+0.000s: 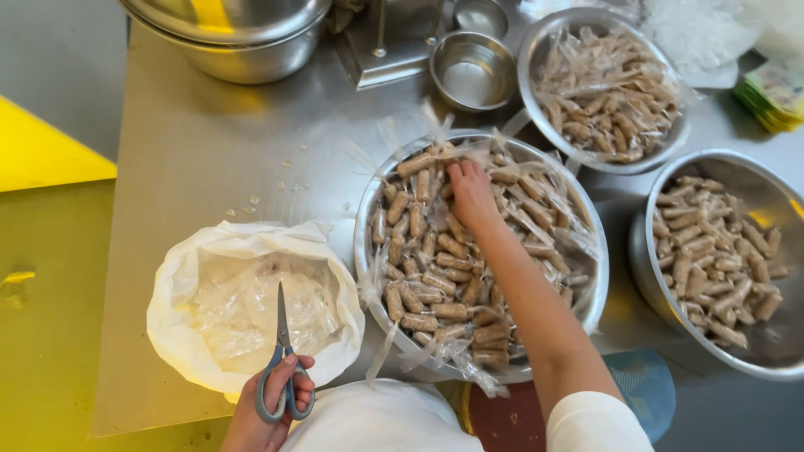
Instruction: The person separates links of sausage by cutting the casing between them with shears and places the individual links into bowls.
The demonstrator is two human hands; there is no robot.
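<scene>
The right hand (471, 194) reaches into the middle bowl (368, 209), fingers closing on a wrapped brown roll (416, 163) at 12 o'clock. The left hand (272, 410) is clamped on scissors (282, 368), blades together, at 6 o'clock of the white waste bag (180, 280), probably ready for cutting wrappers. At 9 o'clock the steel table (209, 142) gives free room.

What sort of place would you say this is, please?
Probably a food-preparation workroom: a stainless-steel worktable, round metal bowls of plastic-wrapped brown sausage-like rolls, and grey-handled scissors over a bag of discarded clear wrappers.
</scene>
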